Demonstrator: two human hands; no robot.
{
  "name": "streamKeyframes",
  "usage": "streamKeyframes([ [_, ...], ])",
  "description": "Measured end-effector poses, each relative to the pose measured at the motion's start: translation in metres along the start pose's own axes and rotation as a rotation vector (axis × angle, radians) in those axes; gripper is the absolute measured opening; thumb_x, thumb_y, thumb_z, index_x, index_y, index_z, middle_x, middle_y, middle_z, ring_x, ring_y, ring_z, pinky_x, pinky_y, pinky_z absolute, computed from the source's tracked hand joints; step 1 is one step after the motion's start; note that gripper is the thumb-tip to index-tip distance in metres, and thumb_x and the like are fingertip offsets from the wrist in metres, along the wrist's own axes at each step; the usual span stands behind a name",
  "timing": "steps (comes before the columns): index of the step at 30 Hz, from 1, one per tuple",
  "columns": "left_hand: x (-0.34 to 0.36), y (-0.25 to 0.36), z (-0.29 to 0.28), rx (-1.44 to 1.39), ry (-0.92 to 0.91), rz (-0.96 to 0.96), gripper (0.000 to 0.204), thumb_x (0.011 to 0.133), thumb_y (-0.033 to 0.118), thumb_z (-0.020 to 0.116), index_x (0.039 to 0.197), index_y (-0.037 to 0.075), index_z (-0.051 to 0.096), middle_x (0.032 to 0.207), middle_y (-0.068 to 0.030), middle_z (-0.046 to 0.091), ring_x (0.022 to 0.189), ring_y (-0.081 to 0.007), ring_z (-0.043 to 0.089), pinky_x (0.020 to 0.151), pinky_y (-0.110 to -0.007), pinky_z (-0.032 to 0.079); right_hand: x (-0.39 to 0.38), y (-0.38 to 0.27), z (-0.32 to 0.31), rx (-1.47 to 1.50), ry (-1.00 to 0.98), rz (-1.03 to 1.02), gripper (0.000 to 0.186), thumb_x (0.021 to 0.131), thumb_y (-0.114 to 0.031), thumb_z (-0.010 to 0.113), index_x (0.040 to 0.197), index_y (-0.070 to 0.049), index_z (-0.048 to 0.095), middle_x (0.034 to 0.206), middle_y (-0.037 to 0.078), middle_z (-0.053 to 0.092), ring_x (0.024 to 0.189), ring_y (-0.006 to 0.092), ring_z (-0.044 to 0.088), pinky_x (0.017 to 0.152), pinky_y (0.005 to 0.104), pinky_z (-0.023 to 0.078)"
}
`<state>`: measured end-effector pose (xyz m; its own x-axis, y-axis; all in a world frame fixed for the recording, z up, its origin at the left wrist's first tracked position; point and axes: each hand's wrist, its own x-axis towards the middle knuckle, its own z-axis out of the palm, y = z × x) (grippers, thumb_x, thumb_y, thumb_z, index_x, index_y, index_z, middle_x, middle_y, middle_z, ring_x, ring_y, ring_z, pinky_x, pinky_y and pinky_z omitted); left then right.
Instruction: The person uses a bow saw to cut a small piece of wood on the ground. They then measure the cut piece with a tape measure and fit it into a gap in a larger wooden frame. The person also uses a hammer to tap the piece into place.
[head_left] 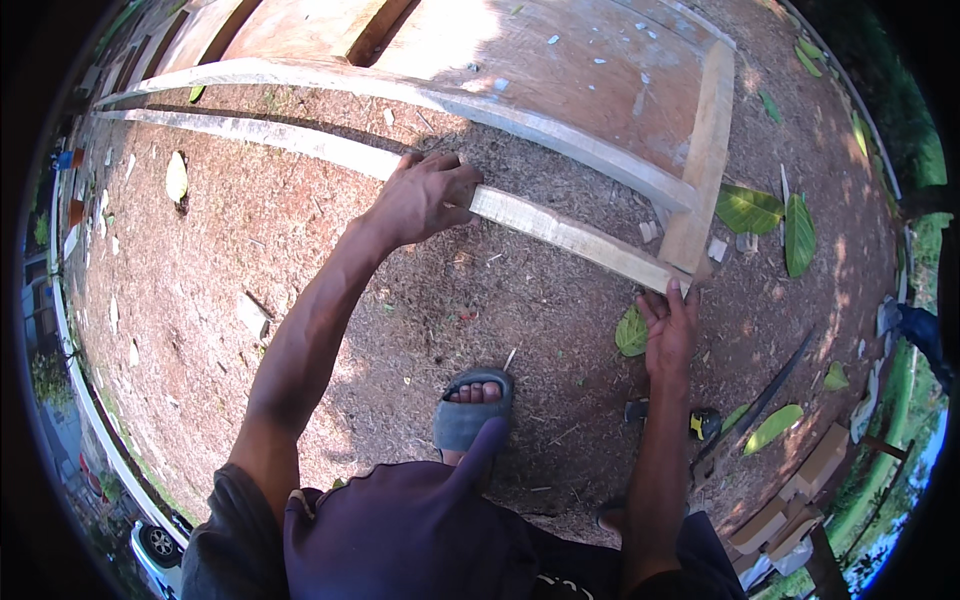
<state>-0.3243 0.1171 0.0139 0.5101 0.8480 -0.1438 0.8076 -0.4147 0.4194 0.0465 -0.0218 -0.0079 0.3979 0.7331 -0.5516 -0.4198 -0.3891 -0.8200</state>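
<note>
My left hand (425,198) grips a long pale wooden batten (560,230) near its middle, fingers curled over it. My right hand (668,325) holds the batten's right end with its fingertips, where that end meets a short wooden crosspiece (702,130). Another rail (540,131) runs roughly parallel just beyond the batten and joins the same crosspiece. Beyond that rail lies a broad weathered wooden panel (590,90) with more wooden members at the upper left.
My sandalled foot (472,410) is on the dirt. A black-and-yellow tool (703,425) and a long dark strip (770,385) lie right. Leaves (798,235) and scraps are scattered about, cardboard (770,520) lies lower right, and another person's leg (915,330) shows at the right rim.
</note>
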Motion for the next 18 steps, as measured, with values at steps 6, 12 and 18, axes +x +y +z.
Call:
streamKeyframes([
  [6, 0.001, 0.005, -0.008, -0.032, -0.031, -0.021, 0.045, 0.082, 0.033, 0.082, 0.119, 0.011, 0.068, 0.104, -0.0066, 0.068, 0.112, -0.0254, 0.062, 0.111, -0.050, 0.039, 0.003, 0.000, -0.004, -0.026, -0.006, 0.003, 0.044, 0.104, -0.022, 0.059, 0.142, -0.005, 0.045, 0.126, 0.012, 0.061, 0.110, 0.0243, 0.066, 0.090, 0.0394, 0.060],
  [12, 0.002, -0.005, -0.011, -0.158, -0.061, -0.032, 0.036, 0.093, 0.033, 0.073, 0.117, 0.005, 0.072, 0.109, -0.0114, 0.070, 0.111, -0.0278, 0.065, 0.103, -0.047, 0.048, 0.001, -0.002, 0.001, -0.059, -0.020, -0.004, 0.041, 0.105, -0.021, 0.058, 0.140, -0.004, 0.046, 0.126, 0.011, 0.063, 0.106, 0.0224, 0.068, 0.087, 0.0371, 0.060],
  [18, 0.009, -0.011, -0.012, -0.396, -0.116, -0.129, 0.033, 0.093, 0.028, 0.072, 0.113, 0.001, 0.075, 0.103, -0.0146, 0.069, 0.091, -0.0256, 0.070, 0.079, -0.039, 0.058, 0.001, 0.005, -0.010, -0.018, -0.020, 0.008, 0.038, 0.104, -0.022, 0.060, 0.135, -0.004, 0.048, 0.122, 0.011, 0.065, 0.103, 0.0204, 0.069, 0.083, 0.0347, 0.061],
])
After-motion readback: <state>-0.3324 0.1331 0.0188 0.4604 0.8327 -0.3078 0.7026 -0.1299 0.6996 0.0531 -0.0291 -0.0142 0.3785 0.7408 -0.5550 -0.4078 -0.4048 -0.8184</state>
